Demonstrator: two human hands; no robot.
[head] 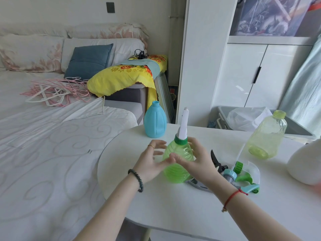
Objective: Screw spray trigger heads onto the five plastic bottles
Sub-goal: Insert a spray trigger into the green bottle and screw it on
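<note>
A green ribbed bottle stands on the white table, topped by a white trigger head with a green collar. My right hand wraps its right side. My left hand is at its left, fingers spread, thumb near the bottle. A blue bottle with a bare neck stands behind. A pale yellow-green bottle with a bare neck stands at the right. Loose trigger heads lie right of my hands: a black one, a blue-collared one, a green-collared one.
A white rounded object sits at the table's right edge. Behind the table is a grey bin with plastic bags, then white cabinets. A bed with pink hangers lies to the left.
</note>
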